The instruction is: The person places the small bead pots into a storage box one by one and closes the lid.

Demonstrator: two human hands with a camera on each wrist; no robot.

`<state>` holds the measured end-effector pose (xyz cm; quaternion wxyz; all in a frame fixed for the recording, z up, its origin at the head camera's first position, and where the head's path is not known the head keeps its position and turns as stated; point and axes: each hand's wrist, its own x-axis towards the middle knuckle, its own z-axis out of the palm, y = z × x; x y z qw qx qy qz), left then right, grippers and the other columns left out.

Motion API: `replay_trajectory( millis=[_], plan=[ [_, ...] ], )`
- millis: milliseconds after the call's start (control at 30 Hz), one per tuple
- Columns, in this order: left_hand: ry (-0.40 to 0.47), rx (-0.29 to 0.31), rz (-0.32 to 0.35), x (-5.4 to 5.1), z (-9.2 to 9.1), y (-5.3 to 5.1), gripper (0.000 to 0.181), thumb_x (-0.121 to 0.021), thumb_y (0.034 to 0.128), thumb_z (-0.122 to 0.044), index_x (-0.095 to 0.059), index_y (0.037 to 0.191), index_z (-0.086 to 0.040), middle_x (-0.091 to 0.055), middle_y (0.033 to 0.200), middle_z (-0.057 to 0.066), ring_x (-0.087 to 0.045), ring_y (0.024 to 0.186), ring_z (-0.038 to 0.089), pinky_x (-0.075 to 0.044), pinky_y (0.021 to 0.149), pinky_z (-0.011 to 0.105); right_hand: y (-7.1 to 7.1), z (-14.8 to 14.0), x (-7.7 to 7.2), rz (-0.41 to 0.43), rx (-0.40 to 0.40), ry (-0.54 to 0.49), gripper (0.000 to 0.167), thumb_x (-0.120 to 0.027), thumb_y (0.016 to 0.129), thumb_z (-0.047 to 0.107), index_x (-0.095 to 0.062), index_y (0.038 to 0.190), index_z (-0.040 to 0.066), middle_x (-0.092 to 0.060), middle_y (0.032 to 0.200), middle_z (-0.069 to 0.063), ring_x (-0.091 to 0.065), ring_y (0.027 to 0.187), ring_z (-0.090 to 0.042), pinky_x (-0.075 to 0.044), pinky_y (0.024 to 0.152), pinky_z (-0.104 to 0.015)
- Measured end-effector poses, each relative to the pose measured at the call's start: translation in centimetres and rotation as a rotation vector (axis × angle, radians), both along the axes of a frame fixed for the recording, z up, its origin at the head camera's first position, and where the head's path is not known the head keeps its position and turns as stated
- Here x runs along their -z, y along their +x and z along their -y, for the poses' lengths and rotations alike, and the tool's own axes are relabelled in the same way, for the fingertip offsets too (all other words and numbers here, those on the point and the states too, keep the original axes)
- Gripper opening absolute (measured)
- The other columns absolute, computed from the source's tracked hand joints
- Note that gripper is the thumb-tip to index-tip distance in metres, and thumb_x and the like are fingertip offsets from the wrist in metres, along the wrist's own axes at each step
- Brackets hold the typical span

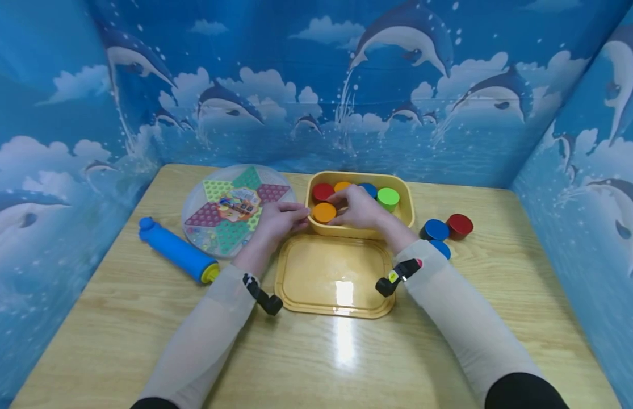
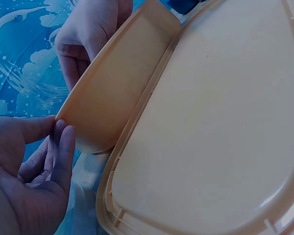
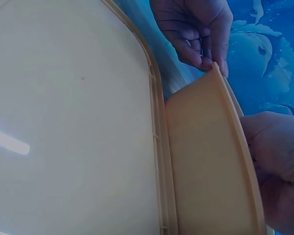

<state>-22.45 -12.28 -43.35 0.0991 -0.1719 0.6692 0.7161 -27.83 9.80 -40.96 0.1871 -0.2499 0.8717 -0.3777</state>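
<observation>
A yellow plastic box stands at the back of the table with several round, flat-topped coloured pieces in it. My left hand pinches the box's left rim between thumb and fingers, seen also in the left wrist view. Reaching over the front wall, my right hand holds an orange round piece at the box's front left, thumb on the near side. Around that hand are a red piece, another orange piece, a blue piece and a green piece. In the right wrist view the box wall hides its fingertips.
A yellow lid lies flat in front of the box. Blue pieces and a dark red piece sit to the right. A star-patterned game board and a blue tube with a yellow end lie left.
</observation>
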Motion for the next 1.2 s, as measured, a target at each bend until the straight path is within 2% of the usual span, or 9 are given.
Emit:
replay_trajectory(
  millis=[200, 433, 567, 767, 1000, 1200],
  plan=[
    [0.013, -0.004, -0.003, 0.0, 0.1, 0.0, 0.027, -0.078, 0.0976, -0.005, -0.072, 0.121, 0.008, -0.071, 0.104, 0.018, -0.073, 0.078, 0.015, -0.066, 0.08, 0.028, 0.5, -1.2, -0.9, -0.015, -0.007, -0.053, 0.051, -0.088, 0.09, 0.01, -0.068, 0.135, -0.003, -0.071, 0.127, -0.016, -0.069, 0.117, -0.029, -0.062, 0.098, -0.038],
    [0.005, -0.007, 0.002, 0.1, 0.1, -0.1, 0.027, -0.078, 0.0974, -0.006, -0.073, 0.12, 0.006, -0.071, 0.103, 0.017, -0.073, 0.077, 0.015, -0.066, 0.079, 0.028, 1.9, -3.8, -2.5, -0.04, 0.006, -0.05, 0.054, -0.083, 0.094, 0.011, -0.062, 0.141, -0.006, -0.065, 0.137, -0.023, -0.064, 0.124, -0.035, -0.059, 0.102, -0.034],
    [0.023, -0.004, -0.003, 0.1, 0.2, -0.2, 0.028, -0.078, 0.0974, -0.005, -0.072, 0.121, 0.007, -0.07, 0.102, 0.017, -0.072, 0.078, 0.015, -0.066, 0.079, 0.028, 2.5, -5.4, -3.3, -0.032, 0.025, -0.061, 0.053, -0.082, 0.095, 0.011, -0.062, 0.142, -0.006, -0.063, 0.139, -0.024, -0.062, 0.127, -0.038, -0.058, 0.105, -0.038],
    [0.034, -0.001, -0.001, -0.1, 0.1, -0.1, 0.028, -0.078, 0.0974, -0.004, -0.071, 0.122, 0.008, -0.07, 0.1, 0.015, -0.072, 0.076, 0.014, -0.066, 0.078, 0.028, 3.9, -8.1, -4.2, -0.071, 0.081, -0.081, 0.052, -0.083, 0.095, 0.015, -0.064, 0.14, -0.002, -0.064, 0.138, -0.022, -0.062, 0.126, -0.039, -0.056, 0.107, -0.05],
    [0.026, -0.012, -0.008, -0.1, 0.1, -0.1, 0.028, -0.078, 0.0967, -0.003, -0.072, 0.12, 0.009, -0.07, 0.097, 0.015, -0.072, 0.073, 0.014, -0.066, 0.077, 0.027, 5.3, -11.4, -4.5, -0.097, 0.131, -0.068, 0.053, -0.083, 0.096, 0.016, -0.063, 0.14, -0.004, -0.064, 0.137, -0.024, -0.061, 0.128, -0.041, -0.053, 0.11, -0.056],
    [0.024, -0.014, -0.002, -0.1, 0.1, 0.0, 0.028, -0.078, 0.0969, -0.003, -0.071, 0.121, 0.009, -0.07, 0.097, 0.015, -0.073, 0.073, 0.013, -0.066, 0.077, 0.028, 6.6, -14.1, -4.4, -0.126, 0.183, -0.026, 0.056, -0.083, 0.096, 0.017, -0.061, 0.142, -0.006, -0.064, 0.138, -0.025, -0.061, 0.129, -0.041, -0.055, 0.108, -0.052]
  ],
)
